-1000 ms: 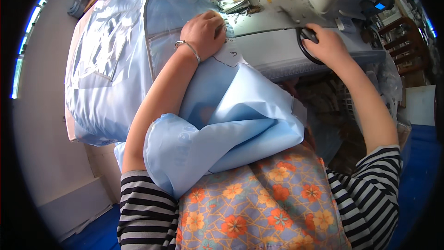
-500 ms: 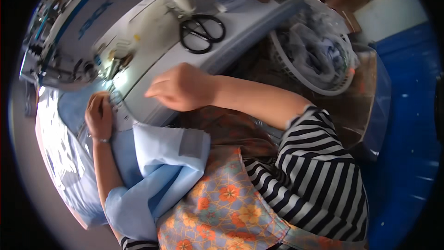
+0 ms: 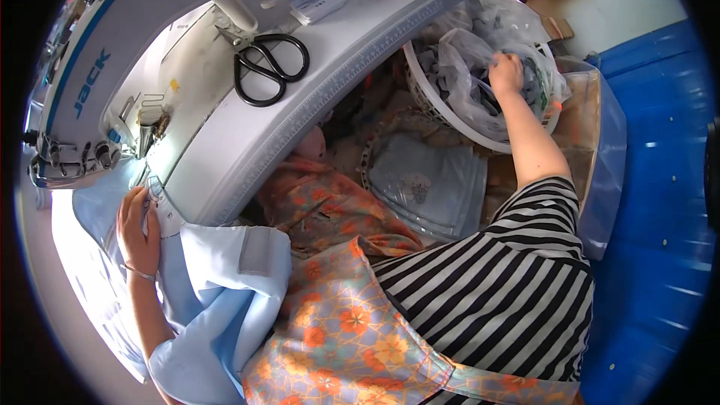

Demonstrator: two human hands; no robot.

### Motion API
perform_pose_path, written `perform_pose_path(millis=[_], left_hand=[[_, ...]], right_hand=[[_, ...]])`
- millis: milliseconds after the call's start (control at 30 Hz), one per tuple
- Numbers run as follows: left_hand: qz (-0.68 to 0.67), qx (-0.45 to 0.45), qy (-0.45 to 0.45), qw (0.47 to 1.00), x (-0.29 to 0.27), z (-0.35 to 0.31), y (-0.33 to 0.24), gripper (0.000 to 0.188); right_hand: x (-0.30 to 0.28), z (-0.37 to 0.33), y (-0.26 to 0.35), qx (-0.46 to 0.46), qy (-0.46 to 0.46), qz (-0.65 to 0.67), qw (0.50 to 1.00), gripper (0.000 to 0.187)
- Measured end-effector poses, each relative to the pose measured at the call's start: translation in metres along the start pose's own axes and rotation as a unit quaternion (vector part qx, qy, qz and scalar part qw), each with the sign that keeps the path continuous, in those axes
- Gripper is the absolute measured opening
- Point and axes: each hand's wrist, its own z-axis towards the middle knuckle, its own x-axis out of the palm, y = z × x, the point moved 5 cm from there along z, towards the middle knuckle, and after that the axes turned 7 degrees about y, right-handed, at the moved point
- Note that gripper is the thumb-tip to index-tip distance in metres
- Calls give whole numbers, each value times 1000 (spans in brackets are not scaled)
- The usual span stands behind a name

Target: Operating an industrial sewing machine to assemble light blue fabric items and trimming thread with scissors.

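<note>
Glossy white table (image 3: 352, 67); right hand (image 3: 507, 73) among seemingly grey scraps (image 3: 450, 79).

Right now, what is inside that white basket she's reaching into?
The white basket holds a clear plastic bag of small grey fabric pieces. Her right hand reaches in; anything beneath the bag is hidden.

The left hand (image 3: 139, 226) lies flat with fingers spread, while the right arm stretches out, its hand (image 3: 506, 73) curled downward.

Blue floor (image 3: 652, 202) beside a white sewing table (image 3: 352, 52), brightly lit.
</note>
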Motion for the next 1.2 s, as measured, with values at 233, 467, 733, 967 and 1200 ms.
perform_pose_path(millis=[233,467,733,967,1200], left_hand=[[12,-5,5,1000,0,-10,3,32],[15,17,23,999,0,-1,3,31],[15,22,3,1000,2,-5,3,31],[15,12,9,1000,4,-11,3,33],[2,36,35,999,-1,-5,3,33]], right_hand=[[-32,8,19,-27,63,106,992,20],[-84,0,13,50,217,470,854,18],[-120,-11,55,-32,211,533,819,12],[-107,-13,62,14,245,649,720,13],[-89,-6,32,115,221,591,767,8]])
